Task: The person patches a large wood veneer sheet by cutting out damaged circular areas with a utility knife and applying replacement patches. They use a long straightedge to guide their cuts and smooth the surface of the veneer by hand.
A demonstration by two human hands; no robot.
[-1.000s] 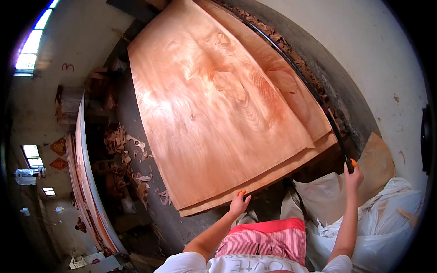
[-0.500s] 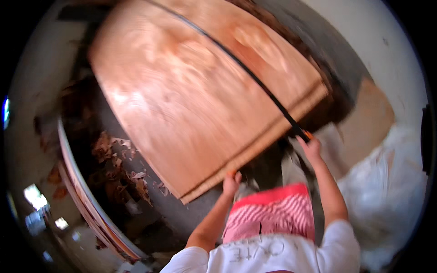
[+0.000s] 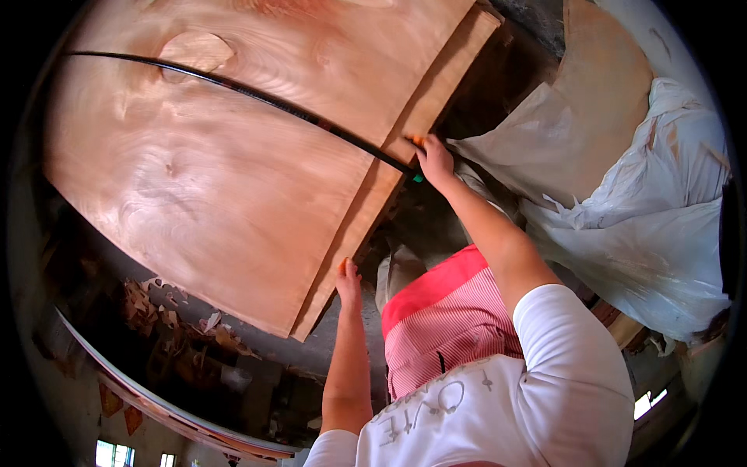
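A large stack of pale wood veneer sheets [image 3: 233, 179] spreads before me, its upper sheet set back from the edge of the lower one. Across it lies a long, thin black strip [image 3: 303, 114] with a green end at the near edge. My left hand [image 3: 349, 283] is closed on the near edge of the lower veneer sheet, orange showing at the fingertips. My right hand [image 3: 436, 161] is closed beside the strip's green end, at the same edge. Something small, orange and dark, shows at its fingertips; I cannot make out what it is.
Crumpled white plastic sheeting [image 3: 646, 226] and a brown sheet [image 3: 599, 109] lie to the right. Torn veneer scraps [image 3: 148, 311] litter the floor at left, near a long curved pale edge [image 3: 156, 397]. A red striped apron [image 3: 447, 327] hangs at my waist.
The view has turned, so the stack now sits further left. My right hand gripped the strip's end before; now it is beside it. My left hand stays at the stack's edge.
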